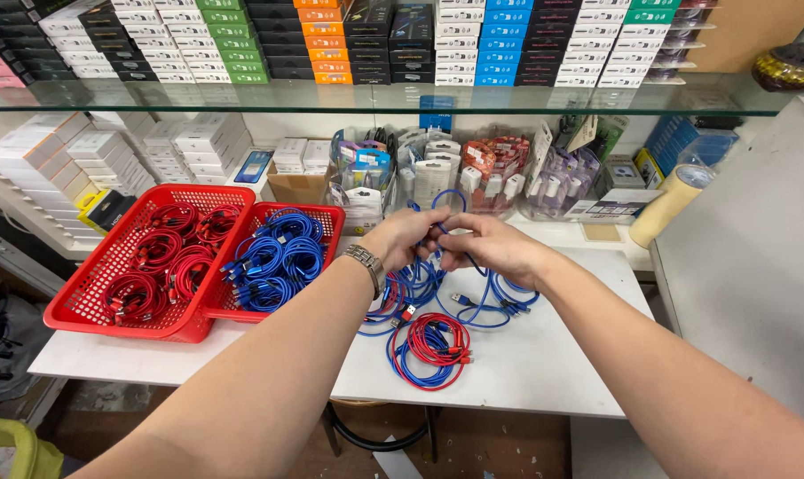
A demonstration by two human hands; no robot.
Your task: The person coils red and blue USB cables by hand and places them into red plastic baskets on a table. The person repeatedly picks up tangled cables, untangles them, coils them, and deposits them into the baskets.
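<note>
Both hands, left hand (408,238) and right hand (491,247), meet above the white surface (544,364), fingers clenched on a blue cable (460,200) looping upward between them. This looks like mid-coiling; the next move calls for gathering the slack hanging toward the loose cables (430,348) below, with 2 red baskets (91,293) of coiled cables to the left.

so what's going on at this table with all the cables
A person stands at a white table and holds a blue cable up in both hands, the left hand and right hand close together with a loop of it rising above them. Below the hands lies a loose pile of blue and red cables. To the left sit two red baskets: one holds coiled red cables, the other coiled blue ones. Shelves of boxed goods fill the background.
</note>
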